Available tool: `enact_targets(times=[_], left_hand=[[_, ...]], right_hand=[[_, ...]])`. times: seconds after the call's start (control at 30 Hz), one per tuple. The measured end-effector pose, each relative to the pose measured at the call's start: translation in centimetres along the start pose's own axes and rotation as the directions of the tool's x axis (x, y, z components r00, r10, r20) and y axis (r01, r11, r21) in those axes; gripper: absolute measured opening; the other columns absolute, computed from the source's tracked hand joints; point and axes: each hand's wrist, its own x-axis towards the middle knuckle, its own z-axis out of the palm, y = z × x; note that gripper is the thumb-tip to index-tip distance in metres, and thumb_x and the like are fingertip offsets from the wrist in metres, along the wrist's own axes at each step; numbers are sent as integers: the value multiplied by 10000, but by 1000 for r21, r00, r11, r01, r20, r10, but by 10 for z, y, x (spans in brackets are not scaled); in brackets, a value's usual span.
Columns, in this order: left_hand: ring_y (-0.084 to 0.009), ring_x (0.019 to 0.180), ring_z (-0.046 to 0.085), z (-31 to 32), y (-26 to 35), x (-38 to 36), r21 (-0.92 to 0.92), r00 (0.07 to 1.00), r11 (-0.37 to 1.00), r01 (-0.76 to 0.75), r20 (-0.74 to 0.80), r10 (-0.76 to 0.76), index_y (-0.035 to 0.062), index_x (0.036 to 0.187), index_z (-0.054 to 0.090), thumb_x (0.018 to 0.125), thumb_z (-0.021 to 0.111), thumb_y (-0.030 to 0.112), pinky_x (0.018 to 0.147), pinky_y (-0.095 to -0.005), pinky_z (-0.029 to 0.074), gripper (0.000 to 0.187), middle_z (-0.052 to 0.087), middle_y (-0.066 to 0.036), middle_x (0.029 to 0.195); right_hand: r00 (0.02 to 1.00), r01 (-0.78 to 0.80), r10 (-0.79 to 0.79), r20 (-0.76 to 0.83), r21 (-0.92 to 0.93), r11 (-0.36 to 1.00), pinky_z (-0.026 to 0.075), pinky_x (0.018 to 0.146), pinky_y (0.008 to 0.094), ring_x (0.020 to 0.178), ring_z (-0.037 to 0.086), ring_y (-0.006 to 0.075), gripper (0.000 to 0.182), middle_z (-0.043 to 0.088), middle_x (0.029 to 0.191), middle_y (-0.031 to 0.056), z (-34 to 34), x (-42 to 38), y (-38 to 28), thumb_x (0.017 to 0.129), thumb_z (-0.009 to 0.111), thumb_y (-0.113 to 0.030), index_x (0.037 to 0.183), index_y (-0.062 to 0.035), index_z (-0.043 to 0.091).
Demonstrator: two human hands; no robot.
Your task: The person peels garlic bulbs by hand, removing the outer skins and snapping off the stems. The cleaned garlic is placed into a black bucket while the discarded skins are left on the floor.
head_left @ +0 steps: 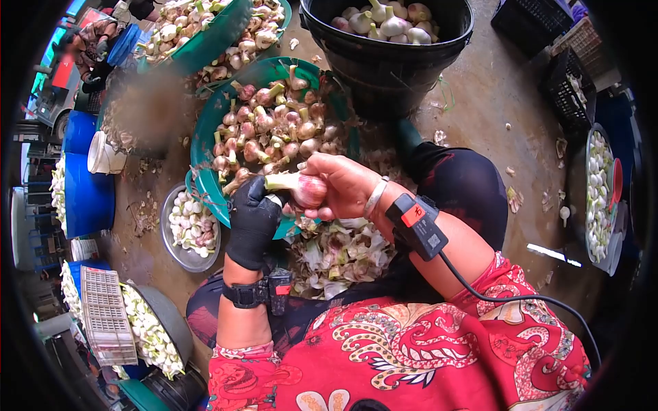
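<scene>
My right hand [345,183], bare, has its fingers closed round a garlic bulb [310,191] with a reddish-purple skin, whose cut green stem points left. My left hand [252,222], in a black glove, is closed at the stem end of that bulb; a small pale piece shows by its fingers, too small to make out. Both hands are over the near edge of a green basin [204,130] filled with purple and white garlic bulbs [264,120]. Papery peelings [346,257] lie heaped between my legs, below the hands.
A black bucket [384,68] of garlic stands beyond the basin, with another green basin [236,27] at its left. A metal bowl [190,257] of peeled cloves is at the left. Blue tubs [89,198] and a person [96,48] are farther left; black crates [569,92] stand right.
</scene>
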Motion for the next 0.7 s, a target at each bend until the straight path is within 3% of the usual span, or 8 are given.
enact_targets(times=[0.07,0.13,0.23,0.3,0.37,0.43,0.57,0.7], left_hand=[[-113,790,607,-6,0,5,193,985,966,-171,64,161,-2,983,646,781,579,2,720,-285,494,212,663,-48,888],[-122,859,618,3,11,0,18,999,1000,-15,30,14,0,1025,635,807,577,14,754,-288,498,226,663,-55,950],[-130,877,620,17,15,-1,-505,999,862,44,7,-47,-12,1132,578,860,567,38,788,-267,492,276,653,-51,1015],[-124,880,619,16,10,-2,-388,1000,922,-19,-15,14,-12,1132,577,864,568,35,783,-258,491,272,653,-52,1015],[-117,848,629,15,7,1,-284,997,956,-70,-36,62,-17,1118,585,881,564,34,746,-247,498,243,657,-56,992],[-115,824,631,14,14,-1,-293,999,956,-36,-43,24,-18,1107,593,879,568,32,733,-253,503,234,660,-54,972],[-115,767,632,15,19,0,-254,998,967,24,-50,-38,-21,1052,635,868,579,25,703,-263,504,198,665,-38,915],[-118,764,617,4,27,-1,-52,999,997,-48,-19,47,-27,1019,656,839,597,30,703,-265,491,198,669,-31,911]], right_hand=[[994,-12,18,-110,56,998,382,503,260,563,446,103,209,406,572,-39,8,-6,-3,868,447,-238,688,-131,447],[986,115,-121,118,56,992,381,485,256,549,429,117,201,383,576,-35,-11,7,1,885,458,-277,754,-125,469],[969,244,-243,41,-40,969,340,448,235,523,407,120,258,361,574,-30,-5,6,-2,902,450,-326,732,-131,444],[931,305,-307,197,43,951,366,437,245,527,445,117,173,453,667,-7,-8,14,2,871,565,-244,866,-90,486],[904,421,-419,81,-8,907,395,446,252,543,477,115,231,495,751,14,2,6,9,826,625,-163,974,-68,475],[838,524,-545,-4,-268,808,465,474,251,628,576,112,632,562,995,86,2,1,8,698,732,28,1225,-18,385],[800,559,-599,-27,-326,762,441,423,225,613,610,111,438,608,875,88,-6,4,9,787,701,-134,1139,-24,465],[943,326,-333,-18,-163,931,404,382,210,484,563,121,349,611,752,73,-11,-4,3,851,610,-357,999,-47,551]])
